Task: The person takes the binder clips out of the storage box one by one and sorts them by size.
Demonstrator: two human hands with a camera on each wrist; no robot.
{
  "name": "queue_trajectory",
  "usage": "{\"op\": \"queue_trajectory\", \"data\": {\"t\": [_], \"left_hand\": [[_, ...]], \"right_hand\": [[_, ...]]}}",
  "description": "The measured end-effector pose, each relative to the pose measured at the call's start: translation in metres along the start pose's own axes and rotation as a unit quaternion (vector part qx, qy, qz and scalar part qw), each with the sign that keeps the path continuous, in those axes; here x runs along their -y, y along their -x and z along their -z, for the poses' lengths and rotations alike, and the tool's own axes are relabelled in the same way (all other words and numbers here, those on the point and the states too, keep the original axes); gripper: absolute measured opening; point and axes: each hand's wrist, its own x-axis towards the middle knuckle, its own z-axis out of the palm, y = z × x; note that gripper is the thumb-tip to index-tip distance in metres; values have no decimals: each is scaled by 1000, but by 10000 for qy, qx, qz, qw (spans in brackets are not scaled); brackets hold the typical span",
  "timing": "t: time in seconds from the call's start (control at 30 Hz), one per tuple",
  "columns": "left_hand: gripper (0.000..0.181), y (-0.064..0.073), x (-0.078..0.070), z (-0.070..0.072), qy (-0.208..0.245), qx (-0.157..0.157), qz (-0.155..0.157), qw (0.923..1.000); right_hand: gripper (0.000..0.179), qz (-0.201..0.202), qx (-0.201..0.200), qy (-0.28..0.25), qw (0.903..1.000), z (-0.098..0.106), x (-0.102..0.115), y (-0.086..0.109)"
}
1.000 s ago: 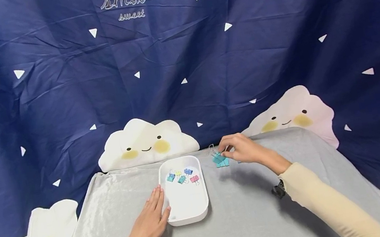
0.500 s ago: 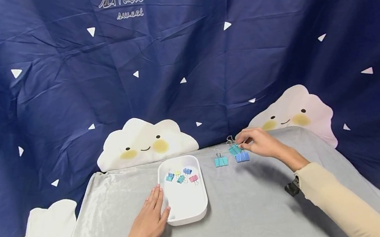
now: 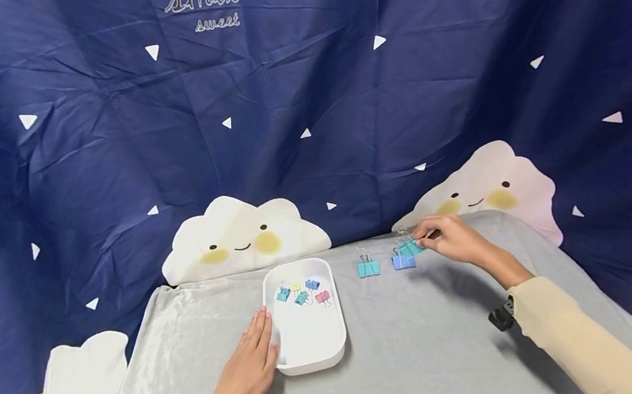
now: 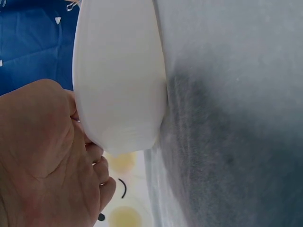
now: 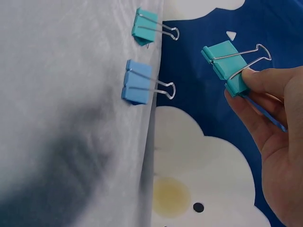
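My right hand (image 3: 453, 241) pinches a teal binder clip (image 5: 228, 66) between thumb and fingers, its wire handles sticking out. In the head view this clip overlaps the upper right of a blue binder clip (image 3: 403, 263) standing on the grey cloth. Left of the blue one stands a second teal binder clip (image 5: 145, 28), spaced a little apart. Flat along the left wall of a white tray (image 3: 316, 365) lies my left hand (image 3: 245, 369), fingers straight and touching the rim. The left wrist view shows the tray's outer wall (image 4: 118, 75) beside the palm.
Several small binder clips lie in the tray's far half, among them a yellow one (image 3: 295, 288) and a pink one (image 3: 323, 297). Grey cloth (image 3: 414, 359) covers the table. A dark blue curtain (image 3: 298, 77) hangs right behind its far edge.
My right hand has carried the teal clip rightward, from over the standing teal clip to the blue clip, uncovering both standing clips. My left hand stays at the tray.
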Motion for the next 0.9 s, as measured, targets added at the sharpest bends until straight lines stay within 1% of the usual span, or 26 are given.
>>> {"op": "queue_trajectory", "data": {"t": [0.13,0.27,0.43,0.5,0.67,0.9], "left_hand": [[57,0,0,0,-19,-66,-21,10000],[56,0,0,0,-5,-50,-23,10000],[57,1,-1,-1,24,-80,-41,10000],[56,2,-1,-1,51,-146,-76,9999],[55,3,0,-3,36,-274,-158,9995],[57,1,-1,-1,35,-83,-2,10000]], "right_hand": [[14,-7,-126,9,9999,2,-8,5],[14,-29,-217,27,9998,2,-16,10],[14,-358,-239,-7,9991,4,-25,17],[13,-490,-243,-33,9985,4,-28,19],[13,-621,-257,-14,9977,5,-36,23],[10,-644,-160,-11,9978,3,-47,24]]}}
